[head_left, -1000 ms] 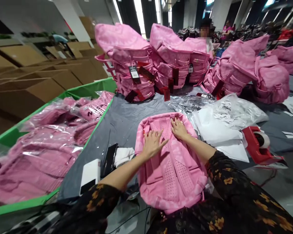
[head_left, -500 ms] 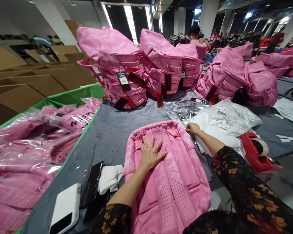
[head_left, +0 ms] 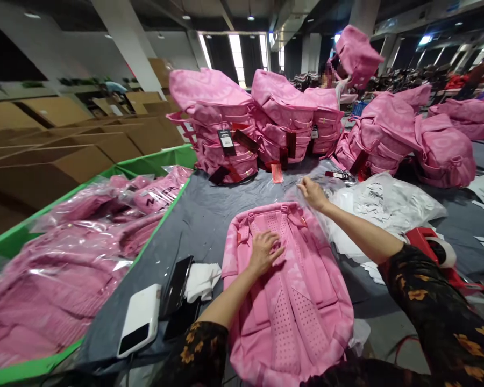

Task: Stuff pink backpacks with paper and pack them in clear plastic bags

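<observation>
A pink backpack (head_left: 262, 317) lies with its strap side up in front of me, its perforated shoulder straps showing. My left hand (head_left: 265, 252) is over the upper part of the backpack, fingers loosely bent and apart, holding nothing. Past the backpack's top right corner, my right hand (head_left: 312, 193) is closed in a pinch on thin clear plastic bags (head_left: 326, 185). How much of the plastic lies between the fingertips is hard to see. Beside that hand is a larger clear bag (head_left: 391, 201) full of white paper scraps.
Tagged pink backpacks (head_left: 226, 145) stand in a row across the far table. At left, a green-edged bin (head_left: 161, 156) holds bagged backpacks, beside cardboard boxes (head_left: 64, 161). A power bank (head_left: 141, 317), black phone (head_left: 178, 285), white tissue (head_left: 201, 282) and red tape dispenser (head_left: 435, 250) lie nearby.
My right hand has moved away from me, drawing at the plastic. My left hand's spread fingers have bent. Behind the row, a person has raised a pink backpack. The view has swung left.
</observation>
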Demonstrator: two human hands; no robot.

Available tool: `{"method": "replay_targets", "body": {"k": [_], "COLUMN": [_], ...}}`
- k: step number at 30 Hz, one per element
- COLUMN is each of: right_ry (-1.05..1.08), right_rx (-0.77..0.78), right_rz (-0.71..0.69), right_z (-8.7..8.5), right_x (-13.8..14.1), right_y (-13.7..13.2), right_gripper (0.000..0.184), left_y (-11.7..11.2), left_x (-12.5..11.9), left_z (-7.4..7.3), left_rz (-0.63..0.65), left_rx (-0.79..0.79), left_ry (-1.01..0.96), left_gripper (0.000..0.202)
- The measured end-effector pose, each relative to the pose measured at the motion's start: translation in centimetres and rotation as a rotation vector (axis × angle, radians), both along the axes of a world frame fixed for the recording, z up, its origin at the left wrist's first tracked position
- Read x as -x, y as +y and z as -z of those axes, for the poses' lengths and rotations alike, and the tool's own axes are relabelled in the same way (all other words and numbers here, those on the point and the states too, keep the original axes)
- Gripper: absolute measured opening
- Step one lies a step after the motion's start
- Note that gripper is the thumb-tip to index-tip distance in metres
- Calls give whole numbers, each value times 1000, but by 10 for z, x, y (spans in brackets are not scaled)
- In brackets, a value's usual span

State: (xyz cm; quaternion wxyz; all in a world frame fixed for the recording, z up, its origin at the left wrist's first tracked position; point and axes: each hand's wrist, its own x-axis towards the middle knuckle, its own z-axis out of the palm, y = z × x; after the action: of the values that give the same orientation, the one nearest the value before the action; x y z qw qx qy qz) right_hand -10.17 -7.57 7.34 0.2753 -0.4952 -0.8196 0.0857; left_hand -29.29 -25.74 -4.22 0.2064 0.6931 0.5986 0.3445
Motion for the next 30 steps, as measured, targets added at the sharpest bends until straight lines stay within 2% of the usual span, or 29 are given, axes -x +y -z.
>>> {"method": "replay_targets", "body": {"k": [2,4,6,8,12,14,16,19,20,22,24,25,27,30], "right_ry": [32,59,119,195,291,270,204,234,302,422,458,449,427,316], "right_rx": [-5,19,45,99,333,355,372,570,639,697,652,612,536,392], "right_rz": [-137,-225,-303,-391,-553,-596,-650,-677,-634,-443,-230,-153,-67,-92], "right_z": [8,17,25,30,38,45,53,63,64,62,54,50,42,33], "right_x": [27,49,63,68,57,48,41,41,42,46,48,49,53,63], "right_y": [-36,-69,-92,-106,-124,-134,-145,-155,-155,-149,-138,-133,-128,-141], "right_gripper": [18,17,15,14,20,34,45,39,36,28,20,17,15,15], "left_y": [-9,-18,-27,-35,-52,-62,-69,-70,-69,-68,-72,-76,-87,-99], "left_x": [-23,-47,-65,-68,-45,-34,-27,-19,-14,1,16,20,20,2], "left_z": [-8,-15,-20,-22,-21,-19,-18,-19,-20,-21,-25,-28,-36,-51], "left_rz": [71,57,-70,-249,-572,-654,-632,-587,-605,-646,-657,-656,-661,-601], "left_rx": [127,257,294,214,54,61,30,-115,-146,-125,-60,-65,-172,-339], "left_ry": [-395,-792,-1077,-1254,-1445,-1388,-1243,-1020,-962,-834,-630,-492,-170,267], "left_gripper": [52,65,70,64,44,41,41,50,55,60,55,46,26,57]}}
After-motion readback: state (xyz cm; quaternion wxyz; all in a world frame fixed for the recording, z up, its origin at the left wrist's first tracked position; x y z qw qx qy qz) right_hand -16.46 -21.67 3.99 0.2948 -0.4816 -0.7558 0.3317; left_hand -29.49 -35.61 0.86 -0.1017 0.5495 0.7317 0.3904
